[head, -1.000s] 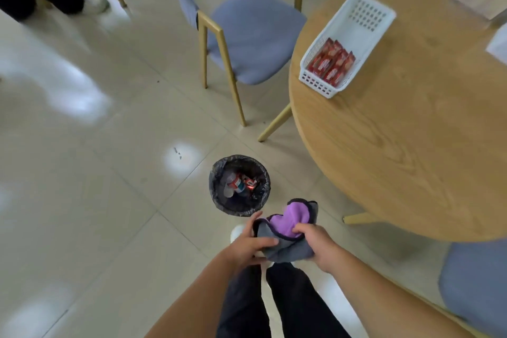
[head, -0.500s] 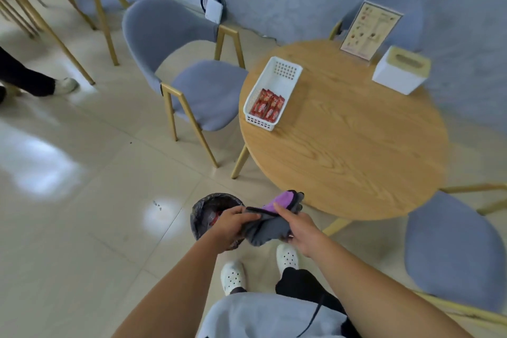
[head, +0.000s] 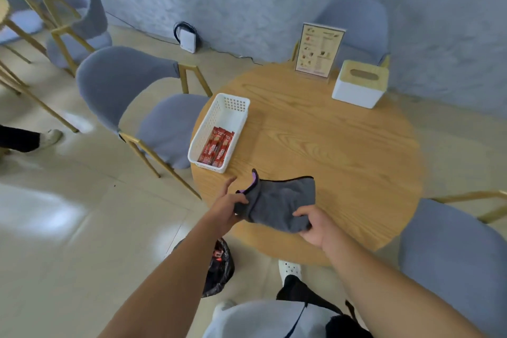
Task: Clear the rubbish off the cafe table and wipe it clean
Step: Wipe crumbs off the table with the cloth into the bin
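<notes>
Both your hands hold the grey cloth over the near edge of the round tabletop.

Your left hand pinches the cloth's left end, where a purple lining shows; your right hand grips its near right corner. At 10 o'clock on the tabletop sits a white basket holding red sachets; at 1 o'clock stand a menu card and a tissue box. A black-lined bin shows on the floor under your left forearm.

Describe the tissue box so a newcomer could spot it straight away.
Start at the round wooden table and look to its far right edge, by the blue wall. The tissue box sits there, right of the upright menu card: a white box with a slotted wooden lid.
</notes>
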Available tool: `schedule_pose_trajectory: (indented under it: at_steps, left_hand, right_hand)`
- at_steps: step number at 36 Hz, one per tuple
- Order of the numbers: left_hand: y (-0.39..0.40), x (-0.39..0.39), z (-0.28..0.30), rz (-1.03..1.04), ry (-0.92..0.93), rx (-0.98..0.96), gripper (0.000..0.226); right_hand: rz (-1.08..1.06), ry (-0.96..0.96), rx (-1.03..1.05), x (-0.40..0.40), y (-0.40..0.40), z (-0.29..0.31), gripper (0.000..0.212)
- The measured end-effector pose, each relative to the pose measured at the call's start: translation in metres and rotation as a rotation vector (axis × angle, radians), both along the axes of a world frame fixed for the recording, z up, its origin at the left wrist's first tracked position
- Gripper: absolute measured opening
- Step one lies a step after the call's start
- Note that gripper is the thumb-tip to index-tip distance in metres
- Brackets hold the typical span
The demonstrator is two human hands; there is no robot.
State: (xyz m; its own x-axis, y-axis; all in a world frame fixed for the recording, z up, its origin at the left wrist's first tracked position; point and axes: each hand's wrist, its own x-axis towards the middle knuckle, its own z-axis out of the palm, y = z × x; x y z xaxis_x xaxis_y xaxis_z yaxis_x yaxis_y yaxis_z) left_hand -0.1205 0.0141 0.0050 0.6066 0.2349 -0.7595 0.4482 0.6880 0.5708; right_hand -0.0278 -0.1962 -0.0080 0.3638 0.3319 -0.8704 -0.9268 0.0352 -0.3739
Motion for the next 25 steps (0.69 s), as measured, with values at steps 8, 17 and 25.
schedule_pose_trajectory:
  at_steps: [8, 17, 25]
  left_hand:
    - [-0.04, 0.084, -0.011, 0.02, -0.169, -0.181, 0.087]
    - [-0.081, 0.08, -0.04, -0.382, 0.244, 0.161, 0.059]
    - [-0.078, 0.09, -0.049, -0.771, 0.241, 0.442, 0.101]
  right_hand:
    - [0.024, 0.073, 0.228, 0.085, -0.078, -0.008, 0.046]
    - [0.41, 0.098, -0.118, 0.106, -0.151, -0.049, 0.058]
    - [0.582, -0.116, -0.339, 0.112, -0.126, -0.05, 0.028]
